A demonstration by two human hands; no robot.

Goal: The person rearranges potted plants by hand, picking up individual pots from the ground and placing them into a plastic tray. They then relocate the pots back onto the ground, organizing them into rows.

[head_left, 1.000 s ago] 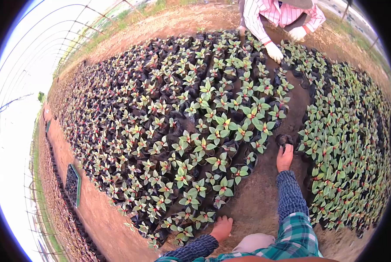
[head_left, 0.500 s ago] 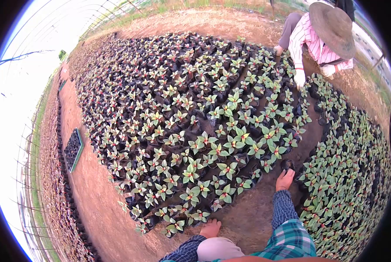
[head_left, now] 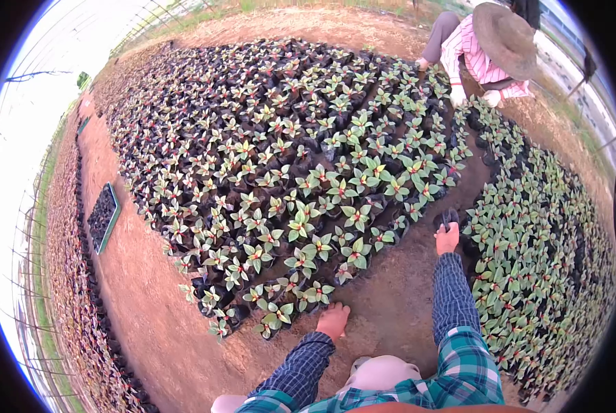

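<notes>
My right hand [head_left: 447, 239] is closed on a black nursery bag [head_left: 447, 219] at ground level, in the soil gap between two blocks of potted seedlings. Whatever grows in that bag is hard to make out. Low by the near edge of the larger seedling block [head_left: 301, 220], my left hand [head_left: 333, 321] reaches down with thumb and fingers apart. It shows nothing in its grasp, though some fingertips are hidden. The seedlings have pale green leaves with reddish centres and stand in black bags.
A second dense seedling block [head_left: 535, 255] lies to my right. Across the far end crouches a person in a straw hat [head_left: 506, 41], gloved hands at the pots. A green-edged tray [head_left: 104, 217] of dark pots rests on the left dirt path [head_left: 143, 296].
My view has tilted, so the seedlings and both my hands appear higher in the picture. The right hand keeps hold of the bag. The other person's one glove has moved toward the pots.
</notes>
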